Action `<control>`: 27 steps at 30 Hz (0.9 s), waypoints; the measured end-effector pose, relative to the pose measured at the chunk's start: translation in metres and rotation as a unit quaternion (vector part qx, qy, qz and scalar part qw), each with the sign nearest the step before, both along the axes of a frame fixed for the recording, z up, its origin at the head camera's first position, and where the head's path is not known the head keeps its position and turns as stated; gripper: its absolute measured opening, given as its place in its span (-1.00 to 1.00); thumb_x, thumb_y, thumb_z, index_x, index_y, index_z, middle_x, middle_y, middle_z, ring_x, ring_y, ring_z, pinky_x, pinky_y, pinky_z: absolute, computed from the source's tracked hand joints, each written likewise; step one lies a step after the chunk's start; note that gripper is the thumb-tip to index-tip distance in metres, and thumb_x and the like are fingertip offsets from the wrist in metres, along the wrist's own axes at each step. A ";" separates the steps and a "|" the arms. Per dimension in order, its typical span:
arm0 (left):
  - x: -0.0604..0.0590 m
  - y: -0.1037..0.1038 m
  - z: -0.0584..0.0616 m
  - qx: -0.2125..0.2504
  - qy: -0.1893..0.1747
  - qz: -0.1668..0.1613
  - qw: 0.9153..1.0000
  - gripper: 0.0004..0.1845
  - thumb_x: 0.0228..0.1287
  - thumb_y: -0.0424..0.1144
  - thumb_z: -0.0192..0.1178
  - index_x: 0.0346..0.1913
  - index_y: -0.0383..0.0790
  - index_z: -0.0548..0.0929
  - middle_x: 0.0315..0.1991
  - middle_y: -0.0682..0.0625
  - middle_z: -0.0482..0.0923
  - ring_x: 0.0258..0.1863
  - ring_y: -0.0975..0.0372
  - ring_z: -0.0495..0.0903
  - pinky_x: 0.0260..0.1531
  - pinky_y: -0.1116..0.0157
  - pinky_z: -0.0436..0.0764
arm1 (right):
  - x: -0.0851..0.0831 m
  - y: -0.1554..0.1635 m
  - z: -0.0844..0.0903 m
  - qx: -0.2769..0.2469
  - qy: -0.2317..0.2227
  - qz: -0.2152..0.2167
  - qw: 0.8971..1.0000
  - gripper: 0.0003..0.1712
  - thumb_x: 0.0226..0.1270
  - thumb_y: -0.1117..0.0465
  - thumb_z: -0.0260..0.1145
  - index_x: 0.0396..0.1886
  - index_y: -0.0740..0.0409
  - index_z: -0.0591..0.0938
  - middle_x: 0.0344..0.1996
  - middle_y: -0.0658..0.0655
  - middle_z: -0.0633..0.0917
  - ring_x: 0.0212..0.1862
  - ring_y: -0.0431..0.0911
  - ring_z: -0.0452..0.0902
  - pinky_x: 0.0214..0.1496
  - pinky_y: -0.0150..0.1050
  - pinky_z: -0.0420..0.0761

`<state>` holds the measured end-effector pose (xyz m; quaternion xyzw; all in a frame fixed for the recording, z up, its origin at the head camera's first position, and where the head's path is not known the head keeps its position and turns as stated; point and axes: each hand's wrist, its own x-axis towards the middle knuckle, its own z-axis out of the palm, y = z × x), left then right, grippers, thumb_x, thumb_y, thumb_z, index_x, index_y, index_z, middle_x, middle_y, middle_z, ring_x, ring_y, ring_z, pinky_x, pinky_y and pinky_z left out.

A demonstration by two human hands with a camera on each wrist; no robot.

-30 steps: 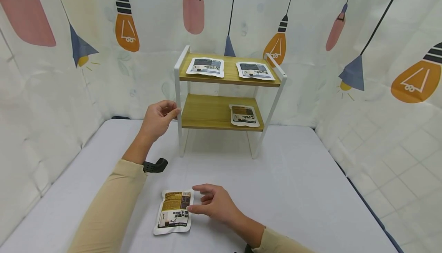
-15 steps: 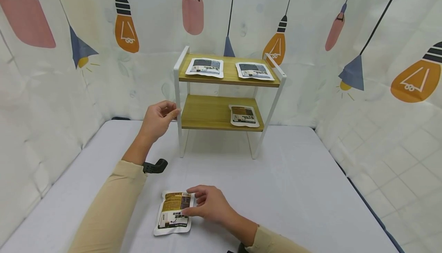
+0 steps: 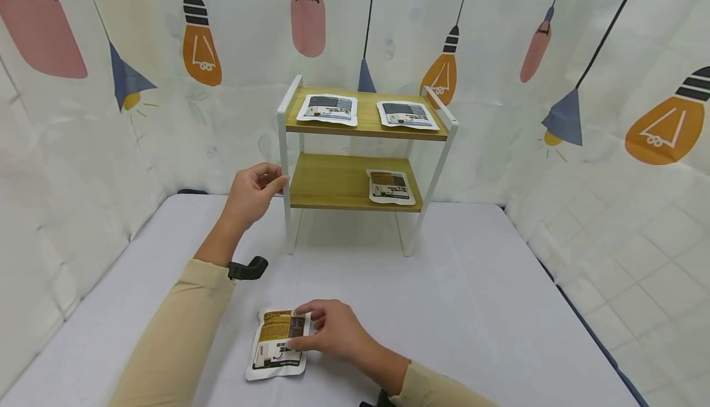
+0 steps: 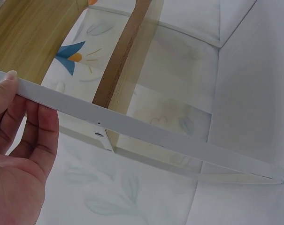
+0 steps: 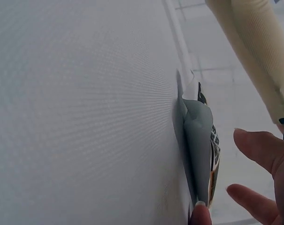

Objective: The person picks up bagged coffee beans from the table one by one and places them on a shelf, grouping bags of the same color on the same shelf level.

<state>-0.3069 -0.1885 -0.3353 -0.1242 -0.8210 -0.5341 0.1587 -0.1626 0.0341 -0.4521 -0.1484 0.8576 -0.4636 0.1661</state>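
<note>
Packet (image 3: 275, 344) with the brown and orange label lies flat on the grey table (image 3: 471, 308), near the front edge and a bit left of centre. Going left to right: the left hand (image 3: 252, 194) is stretched forward and raised off the table, arm in a beige sleeve (image 3: 177, 333), with its thumb and curled fingers closed round the white front-left post (image 3: 284, 166) of the little shelf rack (image 3: 363, 160). The left wrist view shows the thumb (image 4: 3, 91) lying along that white bar with the fingers (image 4: 41, 133) behind it, so that's a proper grip.

The right hand (image 3: 331, 333) comes in low from the bottom right, palm down, and pinches the right edge of the packet between thumb and fingertips. In the right wrist view that edge is peeled up off the table while the rest stays flat, with a fingertip (image 5: 200, 216) under it.

Count so far: four packets total. Two with dark grey labels sit side by side on the top shelf, left one (image 3: 328, 108) and right one (image 3: 407, 115), one brown one (image 3: 391, 186) is on the right side of the lower shelf, and then the one on the table. Two wooden shelves, one rack. A small black strap end (image 3: 248, 268) pokes out beside the left forearm.
</note>
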 end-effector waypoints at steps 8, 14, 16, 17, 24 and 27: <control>0.001 0.000 0.001 0.001 -0.001 -0.007 1.000 -0.67 0.49 -0.13 0.24 0.03 -0.37 0.64 -0.09 -0.16 0.60 -0.08 0.26 0.65 -0.07 0.53 0.66 | 0.000 -0.005 0.006 0.030 0.005 0.002 1.000 -0.45 -0.06 0.01 0.72 0.02 -0.19 0.78 -0.16 -0.09 0.71 -0.17 -0.24 0.56 -0.13 -0.27 0.64; 0.000 0.000 0.000 0.005 -0.002 0.000 1.000 -0.67 0.48 -0.09 0.24 0.02 -0.34 0.65 -0.10 -0.12 0.62 -0.10 0.26 0.66 -0.05 0.50 0.67 | 0.001 -0.008 0.010 0.059 0.008 0.006 0.998 -0.43 -0.06 -0.01 0.72 0.04 -0.20 0.77 -0.19 -0.08 0.66 -0.18 -0.22 0.49 -0.22 -0.32 0.55; 0.000 0.000 -0.001 0.007 -0.002 0.002 1.000 -0.67 0.48 -0.10 0.24 0.01 -0.34 0.65 -0.09 -0.15 0.63 -0.12 0.28 0.67 -0.06 0.51 0.67 | 0.000 -0.010 0.009 0.071 0.007 0.006 0.997 -0.42 -0.07 -0.02 0.73 0.03 -0.21 0.77 -0.16 -0.09 0.66 -0.14 -0.22 0.49 -0.18 -0.29 0.56; 0.000 0.000 -0.001 0.007 -0.002 0.003 1.000 -0.67 0.48 -0.10 0.24 0.01 -0.34 0.65 -0.09 -0.15 0.63 -0.12 0.29 0.67 -0.07 0.53 0.66 | 0.000 -0.011 0.009 0.076 0.006 0.007 0.997 -0.41 -0.08 -0.03 0.73 0.03 -0.22 0.76 -0.15 -0.09 0.65 -0.12 -0.21 0.49 -0.15 -0.27 0.57; -0.002 0.000 -0.003 0.012 0.001 -0.001 1.000 -0.69 0.48 -0.12 0.25 0.00 -0.35 0.65 -0.09 -0.17 0.64 -0.15 0.32 0.68 -0.09 0.53 0.67 | 0.002 -0.014 0.009 0.111 0.016 0.014 0.994 -0.34 -0.09 -0.13 0.72 0.08 -0.26 0.70 -0.08 -0.03 0.58 -0.05 -0.19 0.45 0.03 -0.18 0.61; -0.003 0.000 -0.003 0.011 0.000 -0.001 1.000 -0.69 0.48 -0.12 0.25 0.00 -0.35 0.65 -0.10 -0.17 0.64 -0.15 0.32 0.68 -0.07 0.52 0.67 | 0.004 -0.015 0.009 0.117 0.019 0.014 0.993 -0.31 -0.09 -0.15 0.72 0.10 -0.25 0.67 -0.08 0.01 0.54 -0.08 -0.18 0.43 0.02 -0.17 0.60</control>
